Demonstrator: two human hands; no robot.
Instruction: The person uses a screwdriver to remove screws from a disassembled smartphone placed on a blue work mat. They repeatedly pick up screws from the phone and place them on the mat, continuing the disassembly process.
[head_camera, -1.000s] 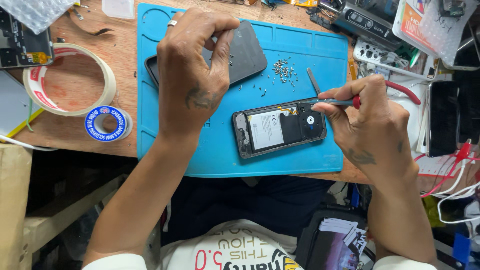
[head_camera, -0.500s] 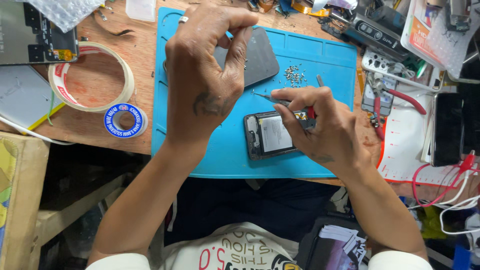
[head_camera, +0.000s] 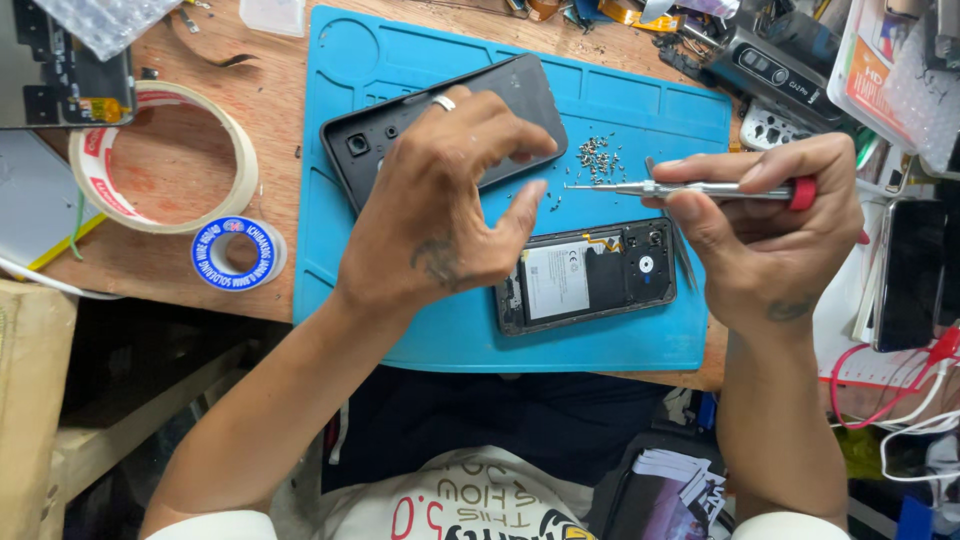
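An opened phone (head_camera: 590, 275) lies back-up on a blue work mat (head_camera: 400, 70), its insides showing. My right hand (head_camera: 765, 235) grips a slim metal screwdriver (head_camera: 690, 188) with a red end, held level above the phone, tip pointing left. My left hand (head_camera: 445, 215) hovers over the mat, fingers curled, fingertips close to the screwdriver tip. Whether it pinches a screw I cannot tell. Behind my left hand lies the phone's black back cover (head_camera: 440, 125), partly hidden. A small heap of tiny screws (head_camera: 597, 155) sits on the mat beyond the tip.
A wide roll of tape (head_camera: 160, 155) and a small blue-and-white spool (head_camera: 238, 253) lie on the wooden bench at left. A circuit board (head_camera: 60, 75) sits at top left. Tools, devices and red cables crowd the right side. A phone (head_camera: 910, 275) lies at right.
My right hand has lifted off the opened phone and now holds the screwdriver level above it. My left hand has dropped toward the screwdriver tip, uncovering more of the back cover.
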